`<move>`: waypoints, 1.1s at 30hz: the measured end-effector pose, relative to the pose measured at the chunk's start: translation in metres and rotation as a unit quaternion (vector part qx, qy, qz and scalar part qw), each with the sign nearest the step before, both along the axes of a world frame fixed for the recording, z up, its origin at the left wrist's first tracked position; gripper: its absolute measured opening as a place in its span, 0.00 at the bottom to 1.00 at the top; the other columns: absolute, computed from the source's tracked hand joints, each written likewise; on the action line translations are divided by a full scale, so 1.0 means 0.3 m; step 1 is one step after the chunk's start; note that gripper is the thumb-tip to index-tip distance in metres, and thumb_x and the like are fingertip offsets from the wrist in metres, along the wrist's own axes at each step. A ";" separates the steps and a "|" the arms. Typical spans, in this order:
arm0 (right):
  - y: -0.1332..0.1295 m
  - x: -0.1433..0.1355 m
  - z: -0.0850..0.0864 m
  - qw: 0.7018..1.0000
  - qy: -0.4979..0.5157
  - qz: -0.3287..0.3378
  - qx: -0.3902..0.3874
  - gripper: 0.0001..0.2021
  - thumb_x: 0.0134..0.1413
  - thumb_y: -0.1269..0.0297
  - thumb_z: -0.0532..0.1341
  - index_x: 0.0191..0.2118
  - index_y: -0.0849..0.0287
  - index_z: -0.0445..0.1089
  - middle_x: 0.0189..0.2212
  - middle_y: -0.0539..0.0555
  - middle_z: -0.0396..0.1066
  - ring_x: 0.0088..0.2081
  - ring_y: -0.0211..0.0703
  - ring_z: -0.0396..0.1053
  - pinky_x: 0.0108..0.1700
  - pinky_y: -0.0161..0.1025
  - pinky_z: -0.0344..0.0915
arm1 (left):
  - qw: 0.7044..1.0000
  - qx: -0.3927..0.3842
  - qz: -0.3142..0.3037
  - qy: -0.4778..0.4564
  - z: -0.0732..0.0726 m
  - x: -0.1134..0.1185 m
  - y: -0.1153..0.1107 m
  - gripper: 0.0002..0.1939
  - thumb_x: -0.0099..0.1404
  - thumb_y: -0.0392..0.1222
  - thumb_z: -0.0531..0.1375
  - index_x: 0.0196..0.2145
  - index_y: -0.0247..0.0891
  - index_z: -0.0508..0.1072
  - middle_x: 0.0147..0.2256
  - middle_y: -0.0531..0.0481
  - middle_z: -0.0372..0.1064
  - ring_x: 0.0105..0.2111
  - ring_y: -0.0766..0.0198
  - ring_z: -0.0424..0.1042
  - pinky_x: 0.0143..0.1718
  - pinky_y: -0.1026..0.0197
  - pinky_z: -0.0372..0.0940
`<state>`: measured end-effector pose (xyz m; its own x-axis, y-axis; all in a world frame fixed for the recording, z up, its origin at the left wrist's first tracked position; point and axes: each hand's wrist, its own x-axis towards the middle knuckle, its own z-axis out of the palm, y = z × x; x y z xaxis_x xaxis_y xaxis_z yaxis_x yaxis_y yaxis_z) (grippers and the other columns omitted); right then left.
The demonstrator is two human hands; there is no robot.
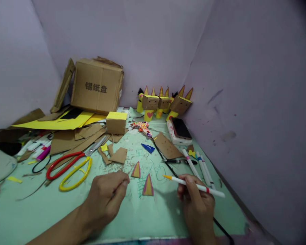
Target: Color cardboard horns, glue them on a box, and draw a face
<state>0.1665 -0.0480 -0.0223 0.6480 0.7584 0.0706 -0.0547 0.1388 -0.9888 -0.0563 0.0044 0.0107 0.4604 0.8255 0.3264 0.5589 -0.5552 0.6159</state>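
My right hand [197, 200] grips a white marker [201, 188] with a red band. Its uncapped orange tip points left, held above the table. My left hand [105, 195] is closed in a loose fist on the table, and nothing shows between its fingers. Just right of that fist lie two cardboard triangles, a smaller one [136, 170] and a larger one [148, 186], both coloured yellow with pinkish-purple edges. Neither hand touches them. Red-and-yellow-handled scissors [75, 166] rest beyond my left hand, blades partly over cardboard scraps.
Several yellow-and-cardboard figures [150, 102] with pointed ears stand by the back wall. A large cardboard box [97, 86] is at back left. A glue gun [142, 127] trails a black cord past my right hand. A phone [181, 128] and capped markers [204, 169] lie at right.
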 end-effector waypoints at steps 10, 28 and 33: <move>0.003 -0.001 -0.011 1.000 -0.003 0.016 -0.003 0.15 0.52 0.52 0.62 0.28 0.60 0.72 0.16 0.48 0.64 0.19 0.37 0.60 0.21 0.34 0.56 | 0.981 -0.037 0.117 0.148 -0.043 0.008 0.028 0.19 0.66 0.50 0.46 0.22 0.40 0.65 0.19 0.52 0.64 0.22 0.62 0.65 0.26 0.61 0.52; 0.238 -0.078 0.030 0.989 0.037 0.136 -0.054 0.17 0.45 0.51 0.64 0.26 0.63 0.71 0.13 0.45 0.62 0.14 0.31 0.56 0.15 0.29 0.51 | 0.956 -0.172 -0.078 0.224 0.027 0.151 0.449 0.08 0.46 0.45 0.63 0.24 0.39 0.77 0.19 0.55 0.68 0.22 0.65 0.67 0.21 0.66 0.55; 0.233 -0.081 0.003 0.989 0.021 0.132 -0.069 0.17 0.43 0.50 0.64 0.26 0.63 0.71 0.12 0.45 0.61 0.14 0.31 0.56 0.15 0.29 0.51 | 0.956 -0.135 -0.065 0.254 0.037 0.159 0.426 0.08 0.44 0.47 0.64 0.23 0.41 0.77 0.22 0.51 0.72 0.26 0.60 0.69 0.25 0.63 0.56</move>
<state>0.1423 0.0219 -0.0214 0.4263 0.9020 -0.0677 -0.1119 -0.0217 -0.9935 -0.0086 0.1322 0.0217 0.6072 0.7730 -0.1836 0.7607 -0.4990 0.4151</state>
